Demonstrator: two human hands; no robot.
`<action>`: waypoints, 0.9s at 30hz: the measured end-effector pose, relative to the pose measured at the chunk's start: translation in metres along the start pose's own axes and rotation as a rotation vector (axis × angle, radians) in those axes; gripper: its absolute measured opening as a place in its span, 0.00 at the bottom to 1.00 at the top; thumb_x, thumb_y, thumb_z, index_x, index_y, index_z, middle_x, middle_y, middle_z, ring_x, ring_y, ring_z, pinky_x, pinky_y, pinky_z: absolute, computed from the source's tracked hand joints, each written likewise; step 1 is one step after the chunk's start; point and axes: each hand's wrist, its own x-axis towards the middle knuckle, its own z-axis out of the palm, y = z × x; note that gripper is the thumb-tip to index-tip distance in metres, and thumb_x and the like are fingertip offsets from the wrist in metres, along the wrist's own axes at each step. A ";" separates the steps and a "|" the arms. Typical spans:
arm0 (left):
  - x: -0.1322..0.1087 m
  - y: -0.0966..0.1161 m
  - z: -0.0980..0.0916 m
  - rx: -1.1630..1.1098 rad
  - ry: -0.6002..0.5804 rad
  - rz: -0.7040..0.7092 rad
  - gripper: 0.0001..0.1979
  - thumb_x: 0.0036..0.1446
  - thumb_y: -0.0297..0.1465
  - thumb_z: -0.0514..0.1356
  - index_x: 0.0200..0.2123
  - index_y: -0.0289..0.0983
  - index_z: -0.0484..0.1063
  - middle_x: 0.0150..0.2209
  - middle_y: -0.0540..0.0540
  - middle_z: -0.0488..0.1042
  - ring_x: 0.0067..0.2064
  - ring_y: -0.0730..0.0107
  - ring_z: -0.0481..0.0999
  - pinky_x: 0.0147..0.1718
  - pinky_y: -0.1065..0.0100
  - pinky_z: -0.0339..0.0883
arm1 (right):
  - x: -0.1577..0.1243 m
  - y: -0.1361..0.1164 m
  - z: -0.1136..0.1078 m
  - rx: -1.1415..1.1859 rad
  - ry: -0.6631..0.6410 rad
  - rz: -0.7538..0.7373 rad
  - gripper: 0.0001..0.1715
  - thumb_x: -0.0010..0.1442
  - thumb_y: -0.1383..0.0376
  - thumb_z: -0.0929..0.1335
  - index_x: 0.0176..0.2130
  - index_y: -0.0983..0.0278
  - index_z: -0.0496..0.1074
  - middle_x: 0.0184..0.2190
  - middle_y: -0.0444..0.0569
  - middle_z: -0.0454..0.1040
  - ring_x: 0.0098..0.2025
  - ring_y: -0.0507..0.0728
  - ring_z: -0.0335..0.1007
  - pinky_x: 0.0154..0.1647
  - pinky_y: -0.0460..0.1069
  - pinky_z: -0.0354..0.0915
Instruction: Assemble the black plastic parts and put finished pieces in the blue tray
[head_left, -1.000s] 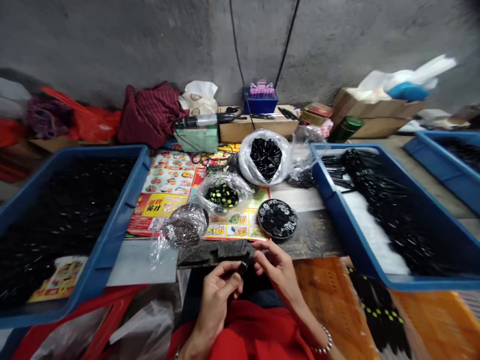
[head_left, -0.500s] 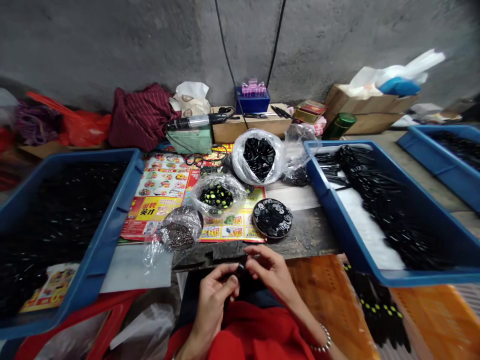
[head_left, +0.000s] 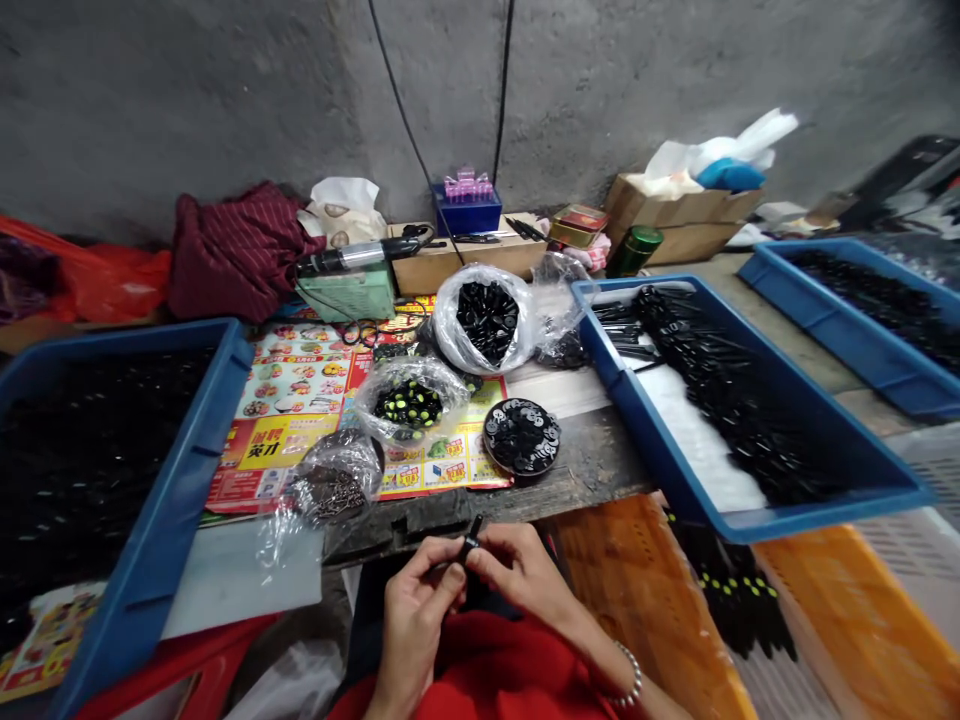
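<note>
My left hand [head_left: 421,592] and my right hand [head_left: 525,578] meet above my lap, at the front edge of the bench. Both are closed, thumbs and fingers pinching one small black part [head_left: 472,537] whose slim end points up between the fingertips; its kind is unclear. Just beyond them lies a round dish [head_left: 556,462] of flat black pieces. To its left are a clear plastic bag [head_left: 452,408] of black pieces with yellow-green dots and a bag-lined bowl of small metal parts [head_left: 337,494]. A larger bag of shiny black pieces [head_left: 487,322] stands behind.
A blue bin [head_left: 238,372] full of black parts flanks me on the left. On the right, another blue bin [head_left: 637,420] holds long black pieces, with a third bin [head_left: 840,352] farther over. Boxes, a maroon cloth [head_left: 236,255] and an electric screwdriver-like tool [head_left: 364,254] line the wall.
The view has turned to the right, shifting the bench leftward. My right hand's fingers have come in to pinch the black part, which now sticks up between both hands.
</note>
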 end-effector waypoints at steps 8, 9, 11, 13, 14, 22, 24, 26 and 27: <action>-0.001 -0.004 0.004 0.048 -0.020 0.048 0.12 0.47 0.36 0.70 0.34 0.35 0.79 0.30 0.49 0.70 0.24 0.77 0.67 0.20 0.76 0.61 | -0.005 0.002 -0.007 -0.057 0.197 -0.123 0.13 0.53 0.59 0.71 0.26 0.66 0.71 0.23 0.45 0.69 0.26 0.51 0.60 0.27 0.45 0.54; -0.002 -0.006 0.004 0.052 -0.019 0.058 0.11 0.47 0.35 0.69 0.34 0.35 0.79 0.30 0.49 0.69 0.24 0.77 0.67 0.20 0.76 0.60 | -0.005 0.002 -0.008 -0.090 0.202 -0.146 0.12 0.54 0.60 0.70 0.25 0.66 0.70 0.23 0.44 0.68 0.26 0.51 0.60 0.27 0.46 0.54; -0.003 -0.008 0.005 0.059 -0.018 0.081 0.11 0.48 0.35 0.69 0.34 0.35 0.79 0.29 0.50 0.67 0.24 0.78 0.66 0.21 0.76 0.60 | -0.006 0.002 -0.008 -0.063 0.167 -0.093 0.15 0.55 0.60 0.68 0.21 0.66 0.67 0.20 0.43 0.64 0.24 0.50 0.57 0.26 0.46 0.51; -0.005 -0.009 0.005 0.074 -0.022 0.108 0.10 0.48 0.35 0.69 0.34 0.36 0.80 0.28 0.51 0.66 0.23 0.78 0.66 0.21 0.76 0.60 | -0.005 0.004 -0.007 0.117 0.056 0.064 0.18 0.54 0.58 0.68 0.19 0.66 0.66 0.17 0.41 0.62 0.21 0.49 0.53 0.23 0.45 0.49; -0.006 -0.009 0.006 0.084 -0.024 0.121 0.10 0.49 0.35 0.68 0.34 0.36 0.80 0.28 0.52 0.65 0.23 0.78 0.66 0.21 0.76 0.60 | -0.004 0.006 -0.007 0.229 -0.013 0.147 0.20 0.53 0.55 0.69 0.19 0.66 0.67 0.16 0.41 0.62 0.20 0.48 0.52 0.21 0.45 0.49; -0.006 -0.007 0.006 0.059 0.001 0.079 0.14 0.47 0.36 0.70 0.35 0.34 0.79 0.27 0.50 0.70 0.23 0.76 0.67 0.21 0.76 0.62 | 0.001 0.016 -0.003 0.550 -0.226 0.351 0.33 0.47 0.41 0.69 0.20 0.68 0.70 0.12 0.42 0.64 0.13 0.46 0.52 0.13 0.42 0.49; -0.005 -0.003 0.009 0.008 0.006 0.020 0.16 0.45 0.37 0.71 0.36 0.34 0.77 0.25 0.49 0.72 0.22 0.76 0.68 0.20 0.76 0.62 | 0.002 0.016 -0.003 0.579 -0.189 0.346 0.33 0.48 0.40 0.69 0.20 0.68 0.69 0.13 0.41 0.64 0.13 0.46 0.54 0.13 0.42 0.51; -0.003 0.003 0.014 -0.035 0.014 -0.022 0.18 0.42 0.37 0.72 0.36 0.34 0.76 0.25 0.48 0.75 0.22 0.75 0.70 0.20 0.76 0.64 | 0.002 0.013 -0.003 0.607 -0.105 0.316 0.30 0.45 0.42 0.72 0.25 0.67 0.69 0.17 0.40 0.66 0.16 0.47 0.58 0.15 0.42 0.55; -0.003 0.007 0.017 -0.050 0.014 -0.043 0.20 0.40 0.37 0.73 0.35 0.34 0.76 0.25 0.48 0.76 0.23 0.74 0.71 0.21 0.76 0.65 | 0.001 0.011 -0.004 0.620 -0.061 0.293 0.29 0.43 0.44 0.74 0.28 0.67 0.70 0.19 0.40 0.67 0.17 0.47 0.60 0.17 0.43 0.58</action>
